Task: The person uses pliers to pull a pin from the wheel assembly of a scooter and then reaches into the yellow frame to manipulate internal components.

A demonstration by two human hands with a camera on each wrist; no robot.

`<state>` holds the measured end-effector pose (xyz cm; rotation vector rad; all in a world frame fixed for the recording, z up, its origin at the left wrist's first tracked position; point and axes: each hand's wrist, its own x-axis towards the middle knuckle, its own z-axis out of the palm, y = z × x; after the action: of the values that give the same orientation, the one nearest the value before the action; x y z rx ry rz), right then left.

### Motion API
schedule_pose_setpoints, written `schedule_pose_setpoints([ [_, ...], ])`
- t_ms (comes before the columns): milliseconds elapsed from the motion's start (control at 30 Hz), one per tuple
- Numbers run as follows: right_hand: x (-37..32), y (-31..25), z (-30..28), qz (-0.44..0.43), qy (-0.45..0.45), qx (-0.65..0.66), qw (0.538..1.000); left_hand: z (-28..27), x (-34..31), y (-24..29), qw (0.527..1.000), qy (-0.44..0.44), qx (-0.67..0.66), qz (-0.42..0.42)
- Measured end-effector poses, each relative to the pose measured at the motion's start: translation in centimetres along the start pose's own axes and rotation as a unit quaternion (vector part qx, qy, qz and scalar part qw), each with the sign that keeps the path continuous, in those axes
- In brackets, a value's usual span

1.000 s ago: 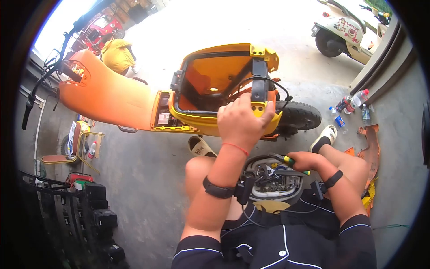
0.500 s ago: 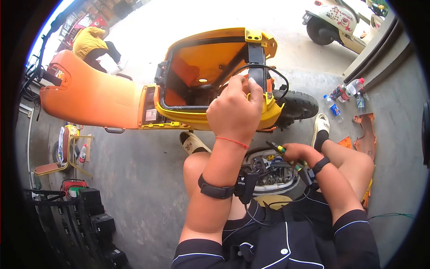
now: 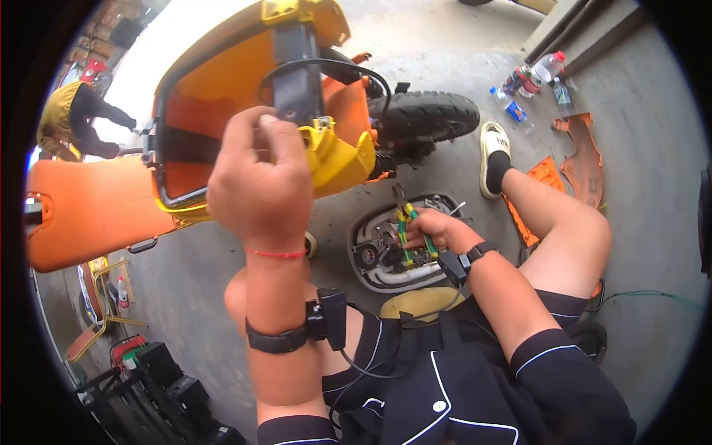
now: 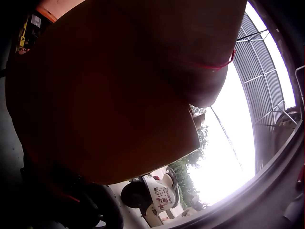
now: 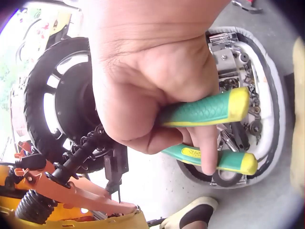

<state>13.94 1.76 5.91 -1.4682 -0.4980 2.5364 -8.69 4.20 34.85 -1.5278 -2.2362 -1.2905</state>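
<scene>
The left hand [image 3: 263, 178] is raised at the yellow and orange scooter body [image 3: 341, 167], beside its black bracket [image 3: 295, 81]. Its fingers are bent with the thumb near the index finger; whether something small is between them cannot be told. In the left wrist view, a dark wrist with a red string [image 4: 217, 67] shows, but no fingertips. The right hand [image 3: 437, 228] grips green and yellow pliers [image 3: 404, 222] over a tray of tools and small parts [image 3: 360, 271]. In the right wrist view, the hand [image 5: 157, 81] has fingers around the spread plier handles [image 5: 205, 110].
The scooter's rear wheel [image 3: 434, 115] lies beyond the tray. Plastic bottles [image 3: 545, 70] and orange panels [image 3: 582, 163] are on the floor to the right. A person in yellow [image 3: 63, 115] bends at the far left. Black units [image 3: 159, 371] stand at lower left.
The head view has shifted, so the scooter appears nearer and further left. The pliers have turned, jaws now pointing away over the tray with handles spread. The left hand remains by the bracket.
</scene>
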Motion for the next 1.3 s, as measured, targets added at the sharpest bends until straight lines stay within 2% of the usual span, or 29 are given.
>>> schedule_pose_setpoints([
  [133,0.9,-1.1,-1.6,-0.027,0.006,-0.044,0.999,0.2,-0.2,0.2,0.999,0.017,-0.034,0.024],
  [233,1.4,-1.3,-2.7,-0.02,0.047,-0.089,0.995,0.5,-0.3,0.0,0.997,0.018,-0.069,0.032],
  [333,1.4,-1.0,-3.5,-0.035,0.06,-0.073,0.995,0.4,-0.5,-0.1,0.995,-0.001,-0.099,0.025],
  [533,2.8,-0.9,-4.0,-0.076,0.015,-0.045,0.996,1.0,-1.0,0.3,0.99,0.05,-0.133,0.02],
  [667,3.7,-1.1,-3.9,-0.101,-0.011,-0.004,0.995,0.9,-1.1,0.0,0.993,0.056,-0.1,0.04],
  [900,4.6,-0.4,-4.4,-0.127,-0.054,0.021,0.99,0.9,-1.2,0.0,0.99,0.057,-0.125,0.01],
  [1133,5.0,0.1,-4.3,-0.137,-0.058,0.044,0.988,0.7,-1.2,-0.1,0.991,0.046,-0.128,0.008],
  [1300,3.9,-0.6,-3.9,-0.113,-0.055,0.045,0.991,0.6,-1.2,-0.1,0.991,0.043,-0.123,0.005],
])
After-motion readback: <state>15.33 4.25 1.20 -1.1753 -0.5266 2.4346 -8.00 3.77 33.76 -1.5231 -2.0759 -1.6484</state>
